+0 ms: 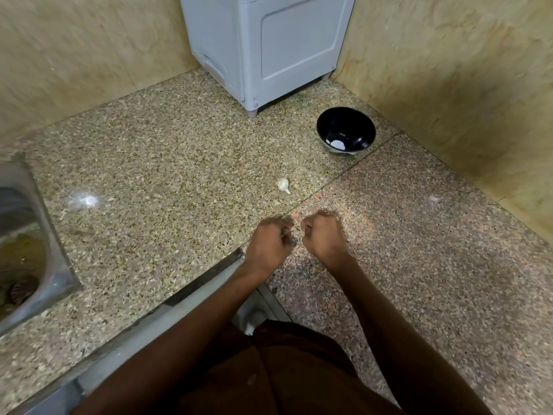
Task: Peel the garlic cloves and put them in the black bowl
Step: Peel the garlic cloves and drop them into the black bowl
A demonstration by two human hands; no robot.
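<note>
Two hands are held close together over the seam of the granite counter [167,163], nearer the person than the garlic bulb [283,185]. The left hand [269,245] and the right hand [323,235] are both seen from the back, fingers curled under and knuckles almost meeting. Whether a clove is pinched between them cannot be told; the fingertips are hidden and the edges are blurred. The posture is judged consistent with skin being worked off something small, but no clove or peel is visible.

The garlic bulb lies on its side on the counter, untouched, its pointed stem end turned toward the hands. It is white, papery, faintly ribbed, rounded and tapering to a tip. It is likely to roll if nudged.

The black bowl [346,131] stands beyond the bulb and to its right, well apart from it, near the corner where the marbled wall [449,85] begins. It is glossy, round and deep. A white patch is seen at its bottom; it may be a reflection or a clove, and this cannot be resolved. Its placement is judged to keep it within reach of the right hand.

A grey plastic appliance [269,49] stands on small feet beyond the bulb, at the back. A steel sink [27,205] is set far to the bulb's left. The counter is speckled, polished stone, in two slabs of differing tone.
</note>
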